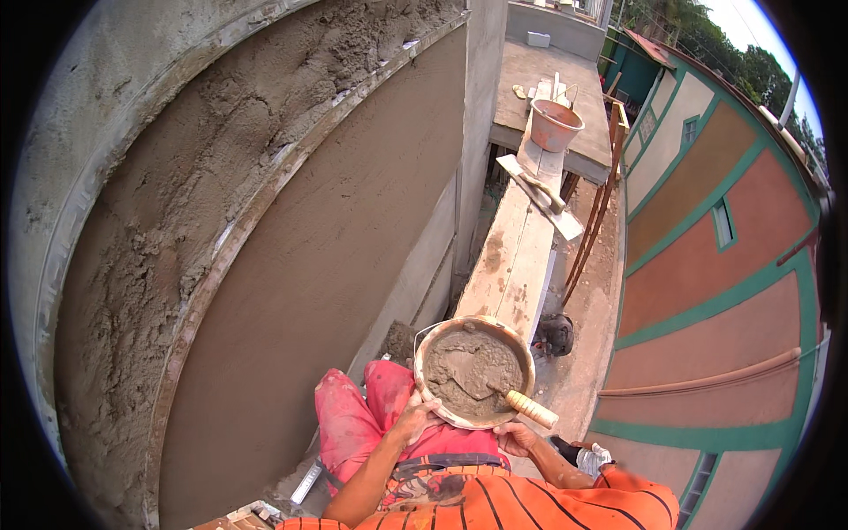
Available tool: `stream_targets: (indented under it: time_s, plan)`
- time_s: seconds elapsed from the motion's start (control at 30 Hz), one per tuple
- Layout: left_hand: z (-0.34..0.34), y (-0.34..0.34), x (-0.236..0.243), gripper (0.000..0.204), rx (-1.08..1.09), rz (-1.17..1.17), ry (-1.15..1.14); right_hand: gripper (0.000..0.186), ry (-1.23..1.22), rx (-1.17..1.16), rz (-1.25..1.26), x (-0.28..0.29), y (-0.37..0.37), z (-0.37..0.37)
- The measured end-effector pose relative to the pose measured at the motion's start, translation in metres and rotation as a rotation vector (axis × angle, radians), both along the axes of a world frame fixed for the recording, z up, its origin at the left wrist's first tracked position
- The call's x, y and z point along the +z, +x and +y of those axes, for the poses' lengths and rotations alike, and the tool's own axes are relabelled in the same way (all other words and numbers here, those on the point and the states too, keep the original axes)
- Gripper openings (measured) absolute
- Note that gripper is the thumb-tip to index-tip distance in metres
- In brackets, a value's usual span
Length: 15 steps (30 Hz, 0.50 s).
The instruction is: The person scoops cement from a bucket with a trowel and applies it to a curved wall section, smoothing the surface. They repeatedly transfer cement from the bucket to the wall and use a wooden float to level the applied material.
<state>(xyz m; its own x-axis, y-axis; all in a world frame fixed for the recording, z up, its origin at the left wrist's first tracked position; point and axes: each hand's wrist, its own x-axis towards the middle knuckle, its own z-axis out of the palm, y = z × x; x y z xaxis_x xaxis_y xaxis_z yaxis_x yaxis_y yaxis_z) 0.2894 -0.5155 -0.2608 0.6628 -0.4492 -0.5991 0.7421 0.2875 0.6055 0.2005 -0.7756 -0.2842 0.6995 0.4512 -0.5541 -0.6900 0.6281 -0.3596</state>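
Observation:
A bucket of wet grey mortar (pixel 473 358) is in front of my lap, above red trousers. My left hand (pixel 417 420) grips the near left side of the bucket (pixel 528 364), and my right hand (pixel 515 435) is closed on its near right side. A trowel rests in the mortar, its blade mostly buried and its pale ribbed handle (pixel 532 409) sticking out over the rim above my right hand. The bucket's wire handle hangs toward the left. Farther along the plank (pixel 512 256) lies a long float (pixel 543 196) with a raised grip.
On my left stands a wall with a smooth plastered panel (pixel 309 256), a curved-looking guide strip (pixel 265 181) and rough mortar (pixel 168 194). A reddish bucket (pixel 556 124) stands at the plank's far end. Down to the right, a person (pixel 556 334) is at ground level beside a painted building (pixel 707 336).

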Motion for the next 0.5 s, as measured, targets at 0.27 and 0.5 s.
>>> stream_targets:
  time_s: [0.27,0.5]
  plan:
    - [-0.005,0.041,0.010,0.059,-0.065,-0.045,-0.052,0.042,-0.503,-0.122,0.015,-0.048,0.008,0.034]
    - [-0.028,0.061,0.012,0.051,-0.122,-0.048,-0.022,0.054,-0.032,-0.242,0.130,-0.003,0.045,0.008]
